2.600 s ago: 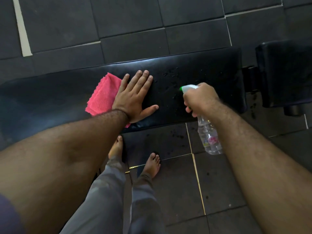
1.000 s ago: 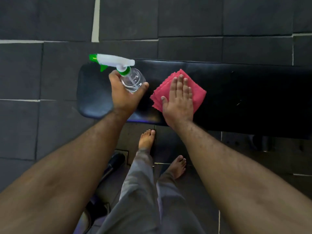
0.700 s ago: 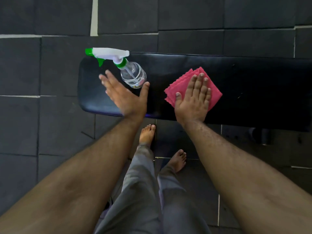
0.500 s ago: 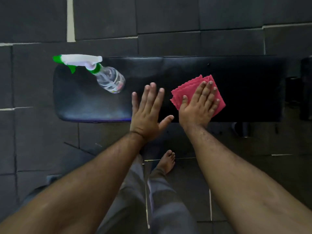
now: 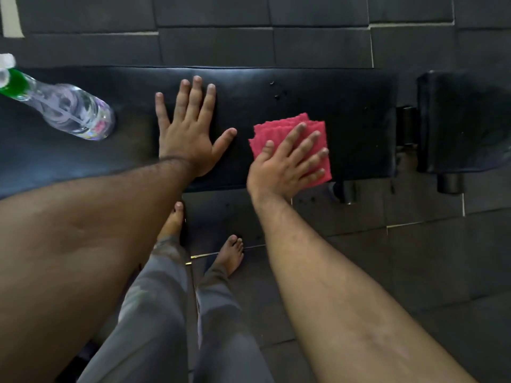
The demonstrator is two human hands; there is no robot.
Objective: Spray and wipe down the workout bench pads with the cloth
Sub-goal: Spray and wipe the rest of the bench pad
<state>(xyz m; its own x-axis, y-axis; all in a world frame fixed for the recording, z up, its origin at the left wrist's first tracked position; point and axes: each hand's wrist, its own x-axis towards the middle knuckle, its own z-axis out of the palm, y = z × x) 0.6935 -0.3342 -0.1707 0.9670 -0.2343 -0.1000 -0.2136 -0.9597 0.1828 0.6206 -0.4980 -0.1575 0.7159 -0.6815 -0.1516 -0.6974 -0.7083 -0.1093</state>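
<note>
A long black bench pad (image 5: 304,89) runs across the view, and a shorter black pad (image 5: 464,120) sits past a gap at its right end. My left hand (image 5: 188,134) lies flat on the long pad's middle with fingers spread and nothing in it. My right hand (image 5: 287,164) presses flat on a folded pink cloth (image 5: 279,128) near the pad's right front edge. A clear spray bottle (image 5: 72,111) with a green collar stands on the pad's left part, apart from both hands; its white head is cut off by the frame edge.
Dark rubber floor tiles (image 5: 414,258) surround the bench. My bare feet (image 5: 229,255) stand just in front of the pad's near edge. A metal frame tube (image 5: 345,193) shows under the pad's right end, and a black post (image 5: 449,185) shows under the short pad.
My left hand set the spray bottle down on the pad, let go and moved right to rest flat on it. My right hand slid the pink cloth rightward along the pad.
</note>
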